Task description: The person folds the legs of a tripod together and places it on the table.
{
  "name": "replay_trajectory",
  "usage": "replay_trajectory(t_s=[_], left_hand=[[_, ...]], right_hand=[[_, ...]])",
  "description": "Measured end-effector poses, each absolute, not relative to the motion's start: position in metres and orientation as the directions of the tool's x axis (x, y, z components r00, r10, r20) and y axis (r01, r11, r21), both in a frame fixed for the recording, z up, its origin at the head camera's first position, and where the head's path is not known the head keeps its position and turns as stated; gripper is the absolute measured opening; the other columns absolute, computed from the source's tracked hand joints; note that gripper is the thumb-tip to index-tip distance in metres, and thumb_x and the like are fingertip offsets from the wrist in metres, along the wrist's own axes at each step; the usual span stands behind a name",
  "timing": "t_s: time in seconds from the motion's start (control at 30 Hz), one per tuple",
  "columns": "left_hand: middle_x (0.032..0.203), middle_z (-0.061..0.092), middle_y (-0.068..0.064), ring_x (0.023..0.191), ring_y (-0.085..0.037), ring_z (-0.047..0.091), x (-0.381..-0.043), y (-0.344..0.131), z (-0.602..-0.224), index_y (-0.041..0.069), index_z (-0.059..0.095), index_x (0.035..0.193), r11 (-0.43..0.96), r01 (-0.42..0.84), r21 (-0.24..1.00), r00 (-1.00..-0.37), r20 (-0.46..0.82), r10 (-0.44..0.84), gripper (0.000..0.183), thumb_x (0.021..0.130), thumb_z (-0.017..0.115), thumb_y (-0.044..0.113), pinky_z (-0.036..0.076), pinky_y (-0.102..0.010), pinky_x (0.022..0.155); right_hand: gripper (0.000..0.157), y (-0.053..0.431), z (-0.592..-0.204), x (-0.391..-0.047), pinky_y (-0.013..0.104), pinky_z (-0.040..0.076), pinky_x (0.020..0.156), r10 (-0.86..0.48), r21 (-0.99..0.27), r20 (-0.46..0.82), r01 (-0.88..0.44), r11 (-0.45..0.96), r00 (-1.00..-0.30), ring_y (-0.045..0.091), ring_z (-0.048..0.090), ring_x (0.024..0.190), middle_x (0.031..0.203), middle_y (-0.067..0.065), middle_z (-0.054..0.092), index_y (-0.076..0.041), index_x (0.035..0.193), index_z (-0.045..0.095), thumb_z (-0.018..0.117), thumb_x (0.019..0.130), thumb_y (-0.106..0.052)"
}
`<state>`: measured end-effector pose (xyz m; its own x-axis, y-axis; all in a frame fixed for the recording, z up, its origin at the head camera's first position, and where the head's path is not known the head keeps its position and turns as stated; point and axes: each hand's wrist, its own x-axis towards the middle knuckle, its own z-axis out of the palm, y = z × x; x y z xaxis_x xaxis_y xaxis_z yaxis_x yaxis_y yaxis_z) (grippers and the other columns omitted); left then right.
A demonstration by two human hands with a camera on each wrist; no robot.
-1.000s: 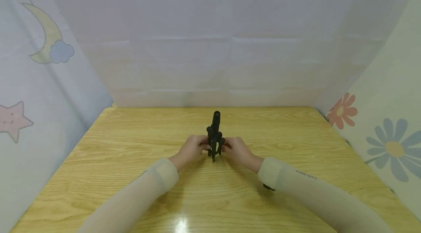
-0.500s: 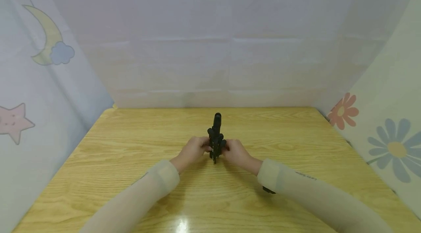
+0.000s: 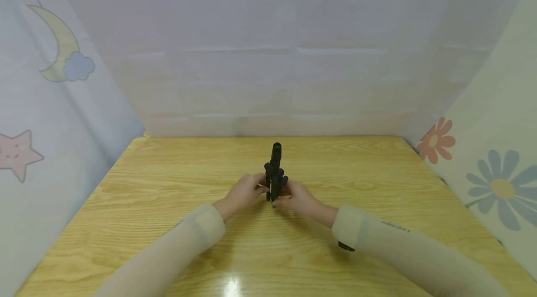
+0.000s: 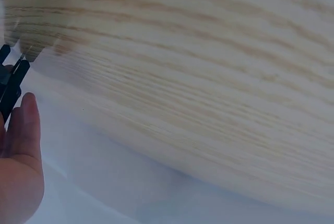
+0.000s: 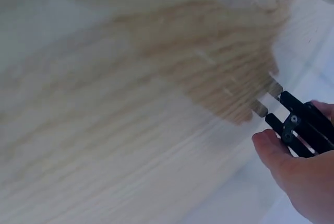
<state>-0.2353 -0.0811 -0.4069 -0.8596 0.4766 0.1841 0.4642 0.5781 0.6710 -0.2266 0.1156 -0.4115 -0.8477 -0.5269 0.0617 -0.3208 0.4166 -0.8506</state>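
Observation:
A small black tripod [image 3: 275, 166] stands at the middle of the table in the head view, its column leaning slightly away and its legs down. My left hand [image 3: 246, 190] holds a leg on its left side, thumb toward me. From the right, my right hand [image 3: 305, 201] pinches the legs on that side, thumb across the front near their lower ends. In the left wrist view, the legs of the tripod [image 4: 14, 85] show at the left edge beside the left hand [image 4: 23, 166]. The right wrist view shows screwed joints on the tripod [image 5: 292, 125] above the right hand [image 5: 308, 177].
The wood-grain table [image 3: 168, 166] runs back to a pale cloth wall [image 3: 268, 87]. Printed cloth walls stand at the left [image 3: 42, 106] and right [image 3: 495, 138]. A small dark object [image 3: 346, 245] shows under the right cuff.
My right hand's thumb has come forward across the front of the tripod, and the right-hand leg now sits closer to the middle. The left hand has stayed about where it was.

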Motion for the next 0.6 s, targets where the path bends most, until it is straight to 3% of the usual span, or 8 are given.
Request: replay_trajectory(t_s=[0.37,0.6], left_hand=[[0.114,0.067,-0.016,0.105,-0.030,0.064,-0.227,-0.088,-0.394,-0.001,0.059,0.122,0.646,0.415,0.641,-0.892,0.144,0.429,0.025,0.098,0.056,0.001,0.052,-0.041,0.090],[0.112,0.068,-0.014,0.102,-0.029,0.065,-0.221,-0.094,-0.371,0.001,0.058,0.126,0.621,0.395,0.677,-0.904,0.166,0.394,0.029,0.097,0.057,0.004,0.053,-0.042,0.086]], right_hand=[[0.034,0.109,-0.416,-0.223,0.046,0.051,0.089,-0.449,-0.849,0.058,-0.281,0.448,-0.892,0.035,0.065,0.099,0.103,0.018,0.067,0.010,0.113,0.059,0.074,0.085,-0.002],[0.032,0.104,-0.417,-0.224,0.045,0.052,0.088,-0.389,-0.837,0.056,-0.255,0.484,-0.920,0.034,0.066,0.098,0.101,0.017,0.069,0.008,0.109,0.061,0.076,0.083,-0.002]])
